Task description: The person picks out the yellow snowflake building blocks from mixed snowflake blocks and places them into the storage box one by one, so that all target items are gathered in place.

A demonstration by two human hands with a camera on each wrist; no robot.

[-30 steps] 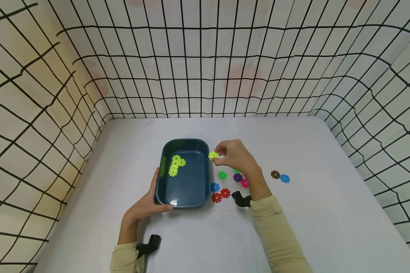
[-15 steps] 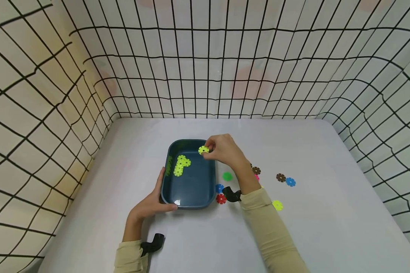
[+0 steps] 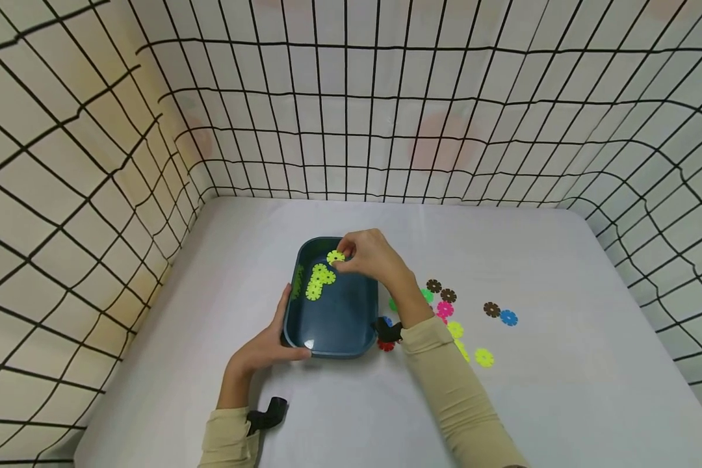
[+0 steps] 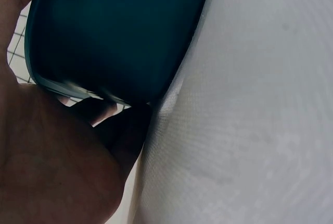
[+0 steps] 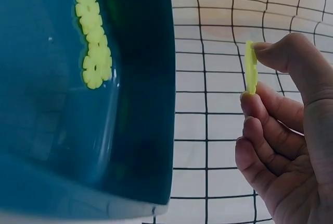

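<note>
A dark blue plastic tray (image 3: 333, 331) stands on the white table. My left hand (image 3: 264, 348) grips its near left corner, thumb along the front rim and fingers at the left side. In the left wrist view the palm (image 4: 52, 156) lies close against the tray wall (image 4: 119, 31). Over the tray's far right part, my right hand (image 3: 374, 257) pinches a yellow snowflake disc (image 3: 335, 258) between thumb and fingertip. The right wrist view shows this disc (image 5: 251, 67) edge-on. Several yellow snowflake discs (image 3: 314, 289) lie overlapping on the tray floor, left of centre.
Right of the tray lie loose snowflake discs: pink (image 3: 445, 309), brown (image 3: 434, 286), red (image 3: 385, 346) and yellow (image 3: 484, 357). A brown disc (image 3: 492, 309) and a blue disc (image 3: 508, 317) lie farther right. Black wire mesh (image 3: 351, 130) encloses the back and sides.
My right hand has carried the pinched yellow disc leftward from the tray's right rim to over its inside. The left hand keeps its grip on the corner. The head view has shifted slightly.
</note>
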